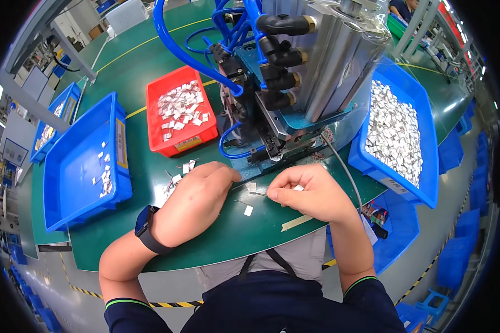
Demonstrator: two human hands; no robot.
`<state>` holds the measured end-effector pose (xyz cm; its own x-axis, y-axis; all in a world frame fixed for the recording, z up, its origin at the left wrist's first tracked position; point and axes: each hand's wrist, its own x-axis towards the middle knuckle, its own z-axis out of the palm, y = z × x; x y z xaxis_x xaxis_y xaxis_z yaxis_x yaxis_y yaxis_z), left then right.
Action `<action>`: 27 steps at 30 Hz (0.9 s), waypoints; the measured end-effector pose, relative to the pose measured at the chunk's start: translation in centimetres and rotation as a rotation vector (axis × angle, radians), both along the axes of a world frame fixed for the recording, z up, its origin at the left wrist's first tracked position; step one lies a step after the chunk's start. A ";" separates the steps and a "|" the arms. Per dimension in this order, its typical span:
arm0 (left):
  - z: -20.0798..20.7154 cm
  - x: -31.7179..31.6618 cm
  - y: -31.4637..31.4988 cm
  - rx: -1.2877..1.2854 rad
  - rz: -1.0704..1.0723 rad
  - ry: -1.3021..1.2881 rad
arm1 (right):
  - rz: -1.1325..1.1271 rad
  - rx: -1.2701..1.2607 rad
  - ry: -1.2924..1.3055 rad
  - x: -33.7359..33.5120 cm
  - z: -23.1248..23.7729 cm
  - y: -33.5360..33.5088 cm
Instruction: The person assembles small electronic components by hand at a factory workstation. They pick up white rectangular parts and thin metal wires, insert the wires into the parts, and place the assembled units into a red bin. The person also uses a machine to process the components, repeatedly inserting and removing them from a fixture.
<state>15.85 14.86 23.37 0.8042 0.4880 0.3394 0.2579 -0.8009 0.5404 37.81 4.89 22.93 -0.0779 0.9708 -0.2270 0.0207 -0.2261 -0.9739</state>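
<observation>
My right hand [312, 194] is closed in a pinch at a thin wire lead of a small white block [253, 187]. Another white piece [299, 187] shows among its curled fingers. My left hand [200, 194] is bent over the table just left of that block, fingers closed and pointing at the machine's base; its fingertips are mostly hidden. Below the block, a second white block with a wire lead [248, 210] lies on the green table [222, 238]. More leaded white blocks [176, 178] lie beside my left hand, partly covered by it.
Right ahead stands a pneumatic machine [278, 105] with blue hoses. A red bin [182, 141] of white blocks sits left of it. Further left is a blue bin [80, 161] with several pieces; at right, a blue bin [397, 133] is heaped with them. A grey cable [344, 165] crosses the table.
</observation>
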 end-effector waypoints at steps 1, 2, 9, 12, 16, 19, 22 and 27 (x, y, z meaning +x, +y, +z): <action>0.2 0.0 -0.1 0.014 -0.033 0.024 | -0.003 -0.003 -0.013 0.0 0.1 0.0; 0.4 0.0 -0.4 0.027 -0.065 0.046 | -0.003 -0.006 -0.027 0.0 0.0 0.0; -1.1 0.8 -2.9 0.329 -0.080 0.284 | -0.097 0.000 -0.036 0.2 -0.7 0.1; -1.1 0.8 -2.7 0.355 -0.073 0.358 | -0.139 -0.024 0.019 0.5 -1.2 0.1; -0.5 0.5 -2.5 0.361 -0.085 0.406 | -0.212 -0.038 0.115 1.0 -1.2 0.0; 0.1 0.3 -2.7 0.417 -0.076 0.479 | -0.219 0.078 -0.094 0.9 -1.4 -0.3; 0.6 0.2 -2.5 0.407 -0.064 0.430 | -0.189 0.107 -0.242 0.6 -1.0 -0.7; -0.1 0.7 -2.2 -0.138 -0.017 -0.030 | -0.076 0.118 -0.182 0.2 -0.3 -0.6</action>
<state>16.58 12.66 23.26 0.8034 0.5176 0.2944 0.2265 -0.7229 0.6528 38.00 4.33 22.59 0.0279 0.9930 -0.1152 0.1859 -0.1183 -0.9754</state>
